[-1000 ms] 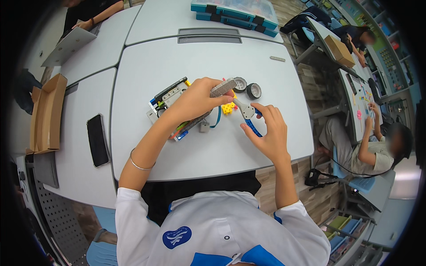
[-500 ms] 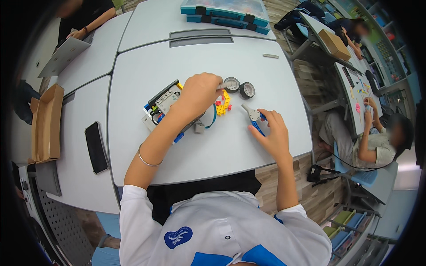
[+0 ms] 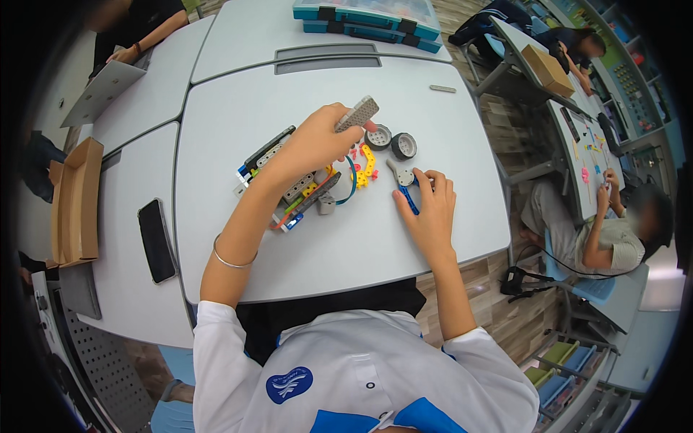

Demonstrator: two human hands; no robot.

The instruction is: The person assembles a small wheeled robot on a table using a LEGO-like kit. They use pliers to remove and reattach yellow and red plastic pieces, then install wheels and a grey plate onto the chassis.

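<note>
My left hand (image 3: pixel 315 144) is closed around a light grey studded building piece (image 3: pixel 358 114), which sticks up past the thumb and fingers. Below that forearm lies a model of grey, black, yellow and blue building parts (image 3: pixel 302 189), partly hidden by my hand and arm; a teal cable (image 3: pixel 353 180) curves out from it. My right hand (image 3: pixel 433 213) has thumb and fingers around a grey and blue piece (image 3: pixel 403 175) low over the table. Between the hands lie yellow angled beams (image 3: pixel 369 162) with small pink pegs. Two wheels with black tyres, a left one (image 3: pixel 377 138) and a right one (image 3: pixel 404 146), stand just beyond.
A phone (image 3: pixel 157 240) and an open cardboard box (image 3: pixel 78 202) lie to the left. Teal storage cases (image 3: pixel 367 29) stand at the far edge, and a thin grey bar (image 3: pixel 442 89) lies far right. Other people sit at a laptop (image 3: pixel 103 90) and at side tables.
My left hand has turned and lifted slightly, bringing the grey piece into plain view above the table. The right hand has shifted a little left and inward with the grey and blue piece.
</note>
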